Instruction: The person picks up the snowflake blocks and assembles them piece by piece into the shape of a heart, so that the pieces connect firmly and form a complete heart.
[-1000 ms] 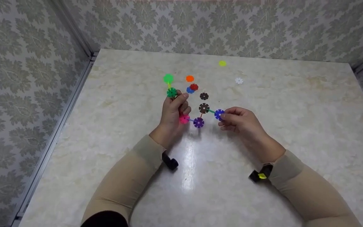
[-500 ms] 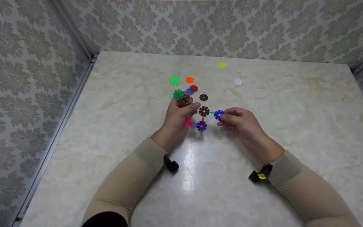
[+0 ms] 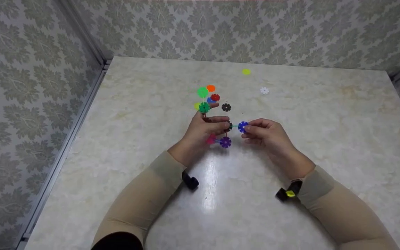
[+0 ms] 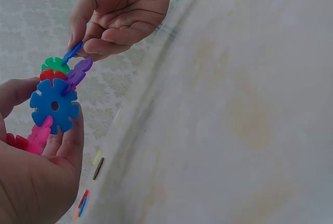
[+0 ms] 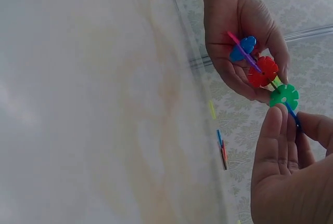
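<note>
A chain of notched plastic snowflake discs, slotted edge to edge, runs between the two hands. My left hand (image 3: pixel 200 130) pinches a dark brown disc (image 3: pixel 230 126) with thumb and fingers. My right hand (image 3: pixel 269 135) pinches a dark blue disc (image 3: pixel 242 125), joined to the brown one by an edge-on green disc (image 5: pixel 284 97). Below the left fingers hang a purple disc (image 3: pixel 225 142) and a pink disc (image 3: pixel 210 139). Above that hand stand a dark green disc (image 3: pixel 204 107) and a light green disc (image 3: pixel 202 92). The left palm hides part of the chain.
Loose discs lie farther back on the marbled table (image 3: pixel 144 104): orange (image 3: pixel 211 88), red (image 3: pixel 215 97) overlapping blue, dark brown (image 3: pixel 226 107), white (image 3: pixel 264 90) and yellow (image 3: pixel 246 72). Patterned wall panels stand behind and to the left.
My left hand has moved right along the chain, and its thumb and fingers now grip the brown disc. The chain's green end swung right with it. The right hand stays in place.
</note>
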{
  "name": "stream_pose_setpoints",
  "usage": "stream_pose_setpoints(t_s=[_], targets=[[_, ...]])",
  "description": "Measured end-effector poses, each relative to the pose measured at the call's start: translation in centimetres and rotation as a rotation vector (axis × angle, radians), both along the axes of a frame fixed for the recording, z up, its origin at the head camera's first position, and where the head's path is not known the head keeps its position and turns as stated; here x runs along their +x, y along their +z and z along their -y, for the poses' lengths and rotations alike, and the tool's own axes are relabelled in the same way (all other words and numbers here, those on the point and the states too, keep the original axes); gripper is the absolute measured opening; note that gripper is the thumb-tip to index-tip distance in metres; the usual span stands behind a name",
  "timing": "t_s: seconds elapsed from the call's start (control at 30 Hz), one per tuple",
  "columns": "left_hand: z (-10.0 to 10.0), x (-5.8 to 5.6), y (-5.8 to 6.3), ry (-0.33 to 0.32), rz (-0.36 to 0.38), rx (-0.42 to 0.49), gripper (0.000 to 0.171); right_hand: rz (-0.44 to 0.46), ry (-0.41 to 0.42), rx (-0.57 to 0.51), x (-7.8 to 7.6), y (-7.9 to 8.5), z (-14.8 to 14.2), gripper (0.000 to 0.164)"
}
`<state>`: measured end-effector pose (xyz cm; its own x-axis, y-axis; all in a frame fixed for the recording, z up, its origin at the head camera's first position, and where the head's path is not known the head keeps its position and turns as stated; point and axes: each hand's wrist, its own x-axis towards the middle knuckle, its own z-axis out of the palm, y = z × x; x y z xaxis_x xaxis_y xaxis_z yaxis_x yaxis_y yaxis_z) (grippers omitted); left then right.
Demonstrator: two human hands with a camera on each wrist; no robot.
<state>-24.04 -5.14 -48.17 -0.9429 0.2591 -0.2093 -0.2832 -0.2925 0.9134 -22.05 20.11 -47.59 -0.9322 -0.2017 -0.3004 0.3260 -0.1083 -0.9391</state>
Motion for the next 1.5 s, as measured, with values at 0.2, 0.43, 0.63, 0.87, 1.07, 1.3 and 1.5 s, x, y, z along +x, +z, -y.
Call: stream_pose_setpoints(t_s=[0.2, 0.43, 0.63, 0.87, 1.07, 1.3, 1.5], targets=[[-0.17, -0.04, 0.05, -0.025, 0.01, -0.045, 0.086, -0.011, -0.003, 0.026, 0.04, -0.06, -0.06, 0.006], [-0.12, -0.07, 0.07, -0.053, 0.013, -0.066, 0.089, -0.046, -0.003, 0.011, 0.13, -0.15, -0.08, 0.011], [-0.1, -0.02, 0.03, -0.068, 0.018, -0.065, 0.089, -0.098, 0.009, 0.008, 0.07, -0.09, 0.04, 0.022], [-0.39, 0.03, -0.08, -0.065, 0.04, -0.044, 0.085, -0.111, -0.001, 0.01, 0.07, 0.0, 0.17, 0.021], [-0.49, -0.01, -0.06, -0.059, 0.02, -0.054, 0.083, -0.089, -0.011, -0.006, -0.17, -0.16, 0.13, 0.016], [-0.41, -0.17, -0.25, -0.026, 0.034, -0.045, 0.08, -0.053, -0.016, -0.038, -0.41, -0.42, 0.04, 0.014], [-0.37, -0.48, -0.57, 0.021, 0.072, 0.005, 0.074, -0.014, -0.009, -0.078, -0.51, -0.26, -0.05, 0.006]])
